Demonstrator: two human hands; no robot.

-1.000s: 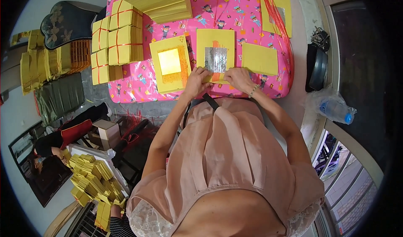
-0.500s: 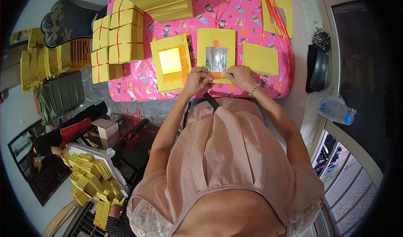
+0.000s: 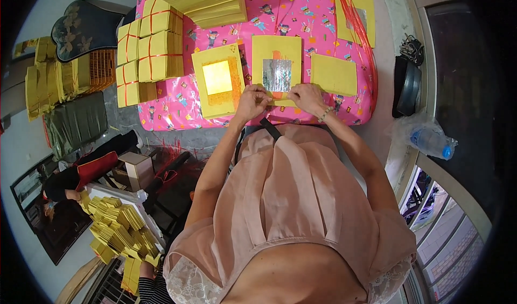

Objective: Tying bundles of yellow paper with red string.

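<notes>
At the near edge of the pink table, a yellow paper sheet lies in front of me, bearing a silver foil square over an orange patch. My left hand is closed at its lower left corner, thumb and fingers pinched on the paper. My right hand, a beaded bracelet on its wrist, pinches at the lower right edge. The fingers partly cover the sheet's lower edge. Left of it rests a stack of yellow paper with a gold square on orange. To the right lies a plain yellow stack.
Red-tied yellow paper bundles stand at the left, with a tall yellow stack behind. Red strings hang over the table's right side. A bagged bottle sits at right. At lower left, another person's striped sleeve is beside folded yellow papers.
</notes>
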